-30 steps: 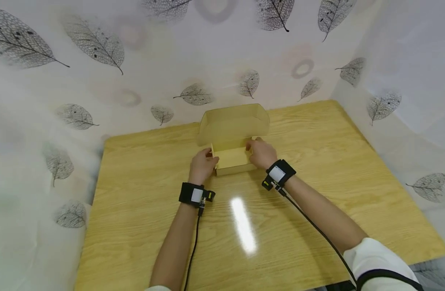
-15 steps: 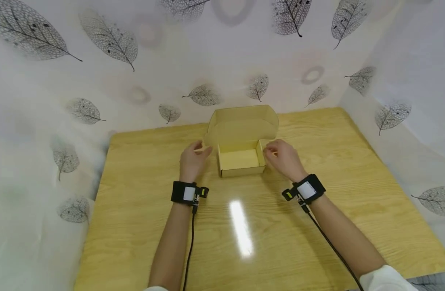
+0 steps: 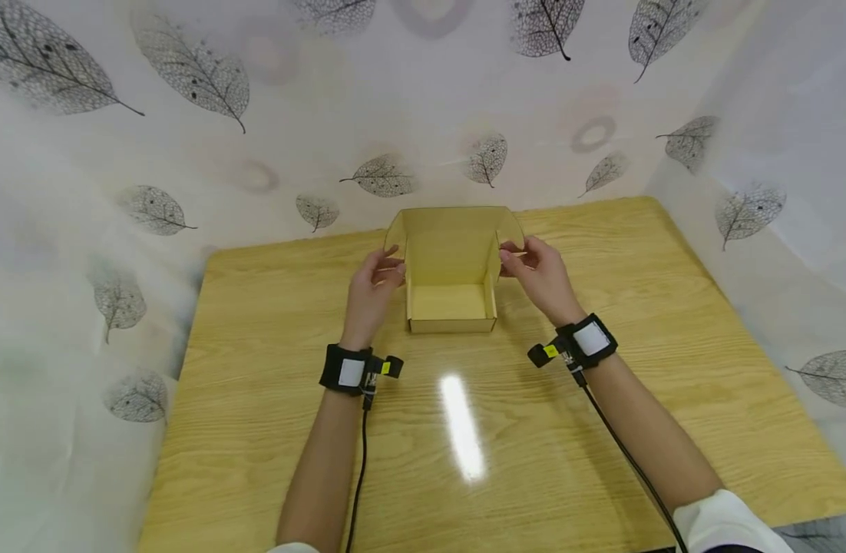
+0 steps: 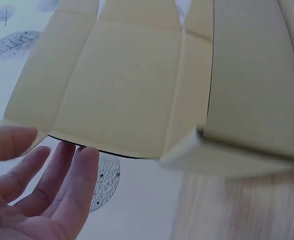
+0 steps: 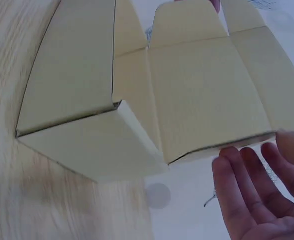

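Note:
A small tan cardboard box (image 3: pixel 452 326) stands on the table with its hinged lid (image 3: pixel 454 246) raised and its tray bare inside. My left hand (image 3: pixel 371 288) is beside the lid's left flap; in the left wrist view, the extended fingers (image 4: pixel 67 170) touch the lid's side edge and the thumb lies near its front corner. On the opposite side, my right hand (image 3: pixel 543 280) touches the right flap, its fingers (image 5: pixel 251 185) fairly straight and its thumb at the corner. The flaps partly hide fingertips of both hands in the head view.
The wooden table (image 3: pixel 292 430) extends around the box. A white cloth backdrop (image 3: pixel 437 100) printed with leaves rises behind the box and along both sides. Black wrist straps (image 3: pixel 347 369) carry cables that run back along both forearms.
Both hands first leave the box's side walls, moving apart, then go up to the lid's side flaps. The lid now stands more upright, with its flaps angled toward me.

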